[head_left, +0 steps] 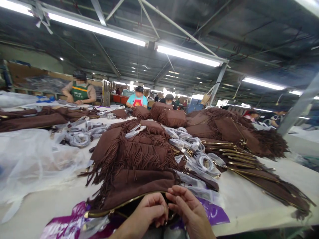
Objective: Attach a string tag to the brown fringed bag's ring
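At the near edge of the bench (249, 202), 2 hands meet at the mouth of a brown fringed bag (139, 182). The left hand (149, 212) has a closed grip, fingers curled over the edge by the gold zip (124, 203). The right hand (190, 210) bends its fingers to the same spot; whether its grip is closed I cannot tell. The bag lies flat with its mouth towards the person, probably so the opening stays within reach. The mouth gapes dark, and nothing inside shows. A purple plastic bag (215, 212) lies flat under it.

Just beyond, more fringed bags sit in a loose pile (139, 149). To the right, clear sleeves (205, 162) each hold a coiled strap. Further right, a row of flat bags (261, 181) overlaps, zips up. On the left lies crumpled clear plastic (32, 159). Far off, a person in a green apron (79, 91) works at another bench.
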Demonstrator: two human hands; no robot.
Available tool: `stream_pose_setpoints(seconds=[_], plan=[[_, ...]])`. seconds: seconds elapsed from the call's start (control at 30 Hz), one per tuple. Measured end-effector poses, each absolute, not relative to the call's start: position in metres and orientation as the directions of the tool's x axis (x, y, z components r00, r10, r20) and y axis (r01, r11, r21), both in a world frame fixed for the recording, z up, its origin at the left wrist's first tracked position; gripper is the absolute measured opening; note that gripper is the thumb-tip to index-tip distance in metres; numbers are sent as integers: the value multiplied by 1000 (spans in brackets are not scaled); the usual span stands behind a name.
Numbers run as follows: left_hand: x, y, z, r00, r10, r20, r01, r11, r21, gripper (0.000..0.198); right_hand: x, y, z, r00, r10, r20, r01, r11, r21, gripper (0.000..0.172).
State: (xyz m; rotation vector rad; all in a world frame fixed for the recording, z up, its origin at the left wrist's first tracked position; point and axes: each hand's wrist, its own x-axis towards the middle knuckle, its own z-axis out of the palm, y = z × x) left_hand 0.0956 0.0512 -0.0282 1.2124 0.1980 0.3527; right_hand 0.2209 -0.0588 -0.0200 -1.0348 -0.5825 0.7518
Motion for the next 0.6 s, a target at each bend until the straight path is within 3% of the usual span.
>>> stream_pose_setpoints(seconds=[0.2, 0.4, 0.6], plan=[[97, 50, -25, 942, 335, 19, -111, 257, 960, 16, 223, -55, -32, 588, 800, 123, -33, 176, -984, 31], [98, 47, -25, 947, 321, 18, -98, 234, 967, 17, 229, -54, -35, 490, 817, 305, 217, 225, -950, 21], [96, 46, -22, 950, 314, 4, -70, 199, 977, 21, 230, -60, -40, 479, 835, 271, 201, 196, -960, 23]])
